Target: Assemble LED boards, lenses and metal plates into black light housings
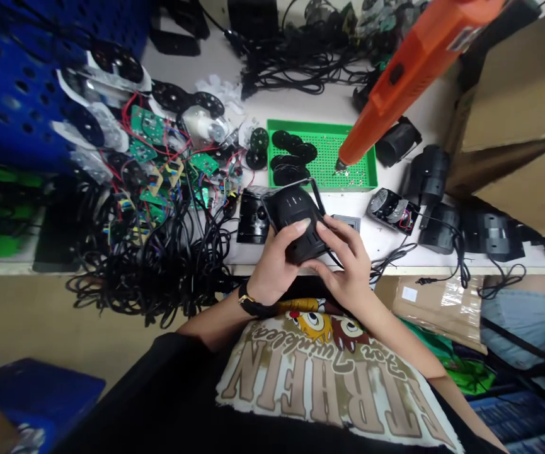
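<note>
My left hand (275,265), with a black wristwatch, cups a black plastic housing (295,221) from below and at its side. My right hand (345,258) presses its fingertips against the housing's right side. A thin black wire loops from the housing. Just beyond it lies a similar black housing (253,217). A green tray (343,151) holds black discs and small screws. The black tip of an orange power tool (404,82) hangs over the tray's right part.
Circuit boards with red wires (154,145) and a tangle of black cables (159,265) lie to the left. Further black housings (428,176) stand to the right, below a cardboard box (508,113). A blue perforated crate (12,82) is at the far left.
</note>
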Tool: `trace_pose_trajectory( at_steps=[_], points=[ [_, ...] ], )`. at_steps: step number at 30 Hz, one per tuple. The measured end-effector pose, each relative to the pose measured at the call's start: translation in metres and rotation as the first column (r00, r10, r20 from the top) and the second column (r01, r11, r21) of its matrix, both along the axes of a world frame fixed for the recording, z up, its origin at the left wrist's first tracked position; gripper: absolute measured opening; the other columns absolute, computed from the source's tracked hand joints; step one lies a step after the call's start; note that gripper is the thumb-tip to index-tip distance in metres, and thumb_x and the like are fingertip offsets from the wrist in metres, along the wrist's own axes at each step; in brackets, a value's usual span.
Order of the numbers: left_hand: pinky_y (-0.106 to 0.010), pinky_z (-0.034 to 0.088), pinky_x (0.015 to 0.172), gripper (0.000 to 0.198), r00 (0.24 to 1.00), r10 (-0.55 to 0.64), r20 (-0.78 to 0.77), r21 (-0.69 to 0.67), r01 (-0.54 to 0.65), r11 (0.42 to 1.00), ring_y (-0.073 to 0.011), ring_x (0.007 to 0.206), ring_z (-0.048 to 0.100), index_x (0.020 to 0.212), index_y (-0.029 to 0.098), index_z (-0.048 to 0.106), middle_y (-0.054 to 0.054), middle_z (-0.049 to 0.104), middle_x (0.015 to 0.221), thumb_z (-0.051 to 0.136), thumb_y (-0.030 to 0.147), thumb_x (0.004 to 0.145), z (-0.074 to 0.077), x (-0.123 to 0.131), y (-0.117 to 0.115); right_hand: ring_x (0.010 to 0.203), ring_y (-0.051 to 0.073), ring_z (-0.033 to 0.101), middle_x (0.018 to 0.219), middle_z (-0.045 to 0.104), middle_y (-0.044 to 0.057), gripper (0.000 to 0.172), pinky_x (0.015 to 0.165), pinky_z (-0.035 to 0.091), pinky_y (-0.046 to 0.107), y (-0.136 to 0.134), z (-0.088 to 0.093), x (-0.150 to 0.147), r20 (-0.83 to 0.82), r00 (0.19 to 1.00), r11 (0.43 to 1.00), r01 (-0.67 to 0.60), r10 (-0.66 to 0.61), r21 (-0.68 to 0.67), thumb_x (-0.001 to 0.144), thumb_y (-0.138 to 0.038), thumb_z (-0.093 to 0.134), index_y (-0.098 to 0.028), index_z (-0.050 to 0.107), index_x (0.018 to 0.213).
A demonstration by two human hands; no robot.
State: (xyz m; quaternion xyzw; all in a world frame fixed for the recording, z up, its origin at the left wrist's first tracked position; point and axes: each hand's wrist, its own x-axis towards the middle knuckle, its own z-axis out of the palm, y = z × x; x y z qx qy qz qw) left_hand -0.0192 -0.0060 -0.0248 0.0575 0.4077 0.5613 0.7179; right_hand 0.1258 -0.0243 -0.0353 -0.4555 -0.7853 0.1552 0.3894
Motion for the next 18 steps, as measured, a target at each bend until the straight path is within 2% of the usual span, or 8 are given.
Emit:
trace_pose_trajectory(
  at_steps=[4, 8, 14, 18],
  points=[
    [-0.026, 0.054, 0.076, 0.031, 1.000, 0.007, -0.009, -0.015, -0.007, 1.000, -0.0160, 0.087, 0.066, 0.089, 0.019, 0.067, -0.002, 0.071, 0.094, 0.085, 0.031, 0.067, 0.002, 0.003, -0.002, 0.120, 0.028, 0.065, 0.134, 0.065, 0.012, 0.074, 0.098, 0.059, 0.051, 0.001, -0.005, -0.001, -0.015, 0.999, 0.993, 0.041, -0.040, 0.112, 0.089, -0.032, 0.075, -0.035, 0.043, 0.155],
    [-0.024, 0.052, 0.070, 0.030, 0.999, 0.019, -0.032, -0.025, -0.020, 0.999, -0.0155, 0.086, 0.064, 0.090, 0.020, 0.066, -0.001, 0.069, 0.093, 0.084, 0.031, 0.069, 0.003, 0.008, -0.002, 0.114, 0.028, 0.067, 0.130, 0.067, 0.011, 0.075, 0.091, 0.059, 0.047, 0.001, -0.012, 0.000, -0.026, 0.997, 0.983, 0.075, -0.071, 0.169, 0.089, -0.026, 0.074, -0.035, 0.041, 0.156],
    [-0.024, 0.051, 0.071, 0.029, 0.998, 0.027, -0.053, -0.011, -0.028, 1.000, -0.0147, 0.085, 0.064, 0.094, 0.020, 0.066, 0.000, 0.068, 0.091, 0.082, 0.031, 0.073, 0.001, 0.012, -0.002, 0.111, 0.027, 0.068, 0.127, 0.069, 0.010, 0.076, 0.087, 0.060, 0.044, 0.001, -0.017, 0.002, -0.002, 0.995, 0.979, 0.096, -0.097, 0.179, 0.087, -0.020, 0.075, -0.033, 0.042, 0.155],
    [-0.022, 0.051, 0.066, 0.037, 0.996, 0.047, -0.069, -0.009, -0.048, 0.999, -0.0133, 0.081, 0.063, 0.101, 0.021, 0.066, 0.001, 0.068, 0.090, 0.085, 0.030, 0.069, -0.001, 0.013, -0.004, 0.109, 0.027, 0.068, 0.127, 0.069, 0.012, 0.073, 0.086, 0.060, 0.045, -0.004, -0.021, 0.000, -0.013, 0.993, 0.977, 0.118, -0.118, 0.175, 0.086, -0.022, 0.077, -0.030, 0.046, 0.152]
  ],
)
